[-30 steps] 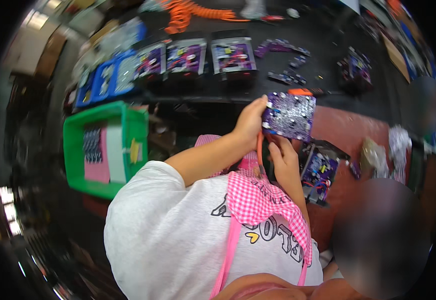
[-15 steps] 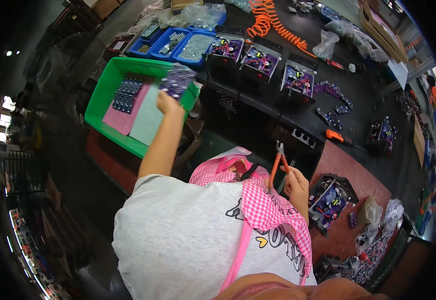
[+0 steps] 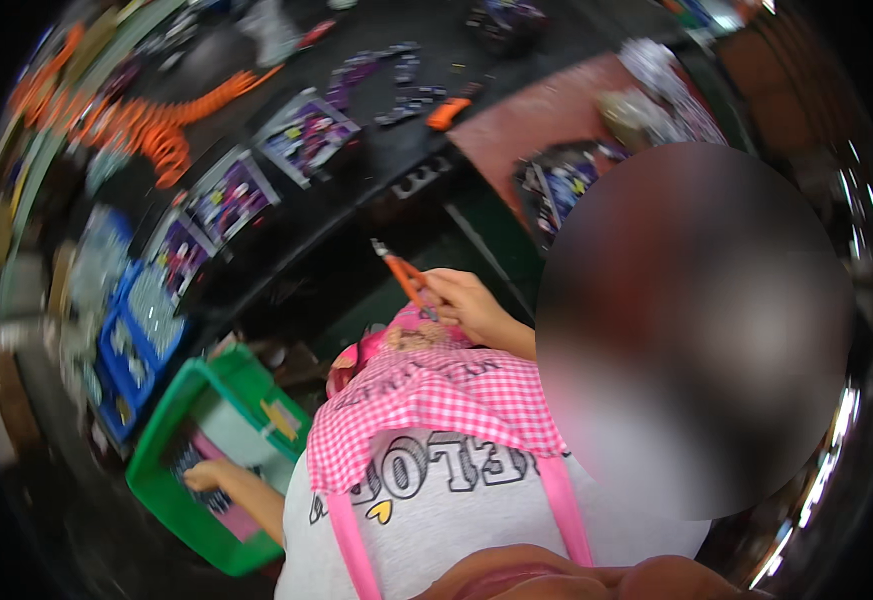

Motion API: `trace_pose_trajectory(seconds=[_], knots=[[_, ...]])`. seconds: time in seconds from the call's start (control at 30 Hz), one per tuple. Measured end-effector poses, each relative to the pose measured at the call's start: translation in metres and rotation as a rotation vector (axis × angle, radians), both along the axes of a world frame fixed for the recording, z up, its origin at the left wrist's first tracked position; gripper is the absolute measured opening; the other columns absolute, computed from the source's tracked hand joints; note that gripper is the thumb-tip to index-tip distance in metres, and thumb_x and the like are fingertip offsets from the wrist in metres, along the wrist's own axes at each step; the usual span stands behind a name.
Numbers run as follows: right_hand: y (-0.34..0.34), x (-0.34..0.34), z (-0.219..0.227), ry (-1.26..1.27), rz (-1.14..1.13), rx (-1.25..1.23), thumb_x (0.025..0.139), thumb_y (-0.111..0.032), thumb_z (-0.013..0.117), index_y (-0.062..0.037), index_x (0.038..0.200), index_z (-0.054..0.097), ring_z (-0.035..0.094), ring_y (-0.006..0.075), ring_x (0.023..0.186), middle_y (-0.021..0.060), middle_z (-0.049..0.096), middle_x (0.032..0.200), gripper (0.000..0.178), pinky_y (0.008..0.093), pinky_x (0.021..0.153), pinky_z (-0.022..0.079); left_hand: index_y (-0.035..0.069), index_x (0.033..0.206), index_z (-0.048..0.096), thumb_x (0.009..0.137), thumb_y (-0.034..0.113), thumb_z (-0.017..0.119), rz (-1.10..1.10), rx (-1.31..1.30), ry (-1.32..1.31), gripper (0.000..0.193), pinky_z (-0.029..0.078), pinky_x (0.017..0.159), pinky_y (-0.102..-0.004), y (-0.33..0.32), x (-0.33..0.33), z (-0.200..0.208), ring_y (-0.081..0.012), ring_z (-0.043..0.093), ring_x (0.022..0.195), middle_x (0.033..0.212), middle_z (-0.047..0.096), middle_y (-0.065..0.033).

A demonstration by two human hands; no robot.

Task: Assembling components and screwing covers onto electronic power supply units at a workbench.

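My right hand [image 3: 462,303] is wrapped round orange-handled pliers [image 3: 402,273], held in front of my pink checked apron with the metal jaws pointing up and left. My left hand [image 3: 209,476] reaches down into a green plastic bin [image 3: 167,412] at the lower left. Dark circuit boards [image 3: 183,458] lie around its fingers, on pink and pale sheets. Blur smears those fingers, so whether they grip a board does not show.
Several open black units with purple boards [image 3: 309,137] line the dark workbench, beside blue trays [image 3: 120,352] of small parts. An orange coiled hose [image 3: 147,125] lies behind. An orange tool [image 3: 447,113] sits near a reddish board [image 3: 527,100]. A blurred round patch hides the right side.
The view has swung to the right. My left hand has gone from holding a circuit board above the bin's far end down to the boards inside. My right hand still holds the pliers.
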State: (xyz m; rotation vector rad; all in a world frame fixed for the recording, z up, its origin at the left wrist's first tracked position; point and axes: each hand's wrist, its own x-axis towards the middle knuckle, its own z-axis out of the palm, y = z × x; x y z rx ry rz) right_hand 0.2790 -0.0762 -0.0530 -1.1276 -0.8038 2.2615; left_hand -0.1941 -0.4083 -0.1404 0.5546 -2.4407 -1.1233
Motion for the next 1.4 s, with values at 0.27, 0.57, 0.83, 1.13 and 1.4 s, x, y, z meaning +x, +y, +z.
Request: trace_pose_trajectory(seconds=[0.27, 0.57, 0.83, 1.13, 1.4], knots=[[-0.012, 0.016, 0.014, -0.003, -0.262, 0.257, 0.107, -0.022, 0.04, 0.0006, 0.116, 0.057, 0.029, 0.0015, 0.052, -0.0056, 0.042, 0.071, 0.03, 0.019, 0.048, 0.025, 0.0, 0.136, 0.051, 0.102, 0.033, 0.048, -1.685, 0.867, -0.642, 0.047, 0.044, 0.105, -0.0425, 0.298, 0.153, 0.12, -0.0281, 0.052, 0.129, 0.138, 0.054, -0.0164], [0.022, 0.085, 0.024, -0.5, -0.449, 0.838, 0.099, -0.016, 0.052, 0.0024, 0.114, 0.062, 0.064, 0.0257, 0.082, 0.0149, 0.064, 0.091, 0.025, 0.0365, 0.074, 0.05, 0.006, 0.14, 0.045, 0.102, 0.031, 0.051, -1.881, 1.033, -1.745, 0.046, 0.046, 0.103, -0.0483, 0.389, 0.4, 0.116, -0.0297, 0.049, 0.131, 0.147, 0.047, -0.0176], [0.085, 0.187, 0.052, -0.745, -0.431, 1.131, 0.09, -0.005, 0.061, 0.0001, 0.112, 0.067, 0.062, 0.0217, 0.084, 0.0118, 0.062, 0.101, 0.023, 0.0309, 0.075, 0.05, 0.006, 0.13, 0.051, 0.106, 0.029, 0.041, -1.507, 0.879, -1.515, 0.035, 0.06, 0.086, -0.0426, 0.502, 0.393, 0.056, -0.0315, 0.066, 0.108, 0.123, 0.063, -0.0144], [0.126, 0.238, 0.027, -0.738, -0.637, 0.896, 0.095, -0.009, 0.059, 0.0007, 0.106, 0.069, 0.061, 0.0156, 0.082, 0.0083, 0.064, 0.097, 0.017, 0.0271, 0.073, 0.048, 0.006, 0.126, 0.05, 0.105, 0.023, 0.043, -1.66, 0.42, -1.216, 0.028, 0.06, 0.073, -0.0335, 0.673, 0.373, 0.015, -0.0226, 0.069, 0.089, 0.106, 0.061, -0.0085], [0.142, 0.195, 0.043, -0.878, -0.778, 0.709, 0.094, -0.006, 0.06, 0.0008, 0.103, 0.069, 0.061, 0.0147, 0.081, 0.0078, 0.064, 0.095, 0.015, 0.0264, 0.073, 0.048, 0.003, 0.127, 0.051, 0.104, 0.023, 0.048, -2.04, 0.251, -1.532, 0.031, 0.061, 0.077, -0.0338, 0.796, 0.525, -0.086, -0.0239, 0.068, 0.093, 0.109, 0.063, -0.0103]])
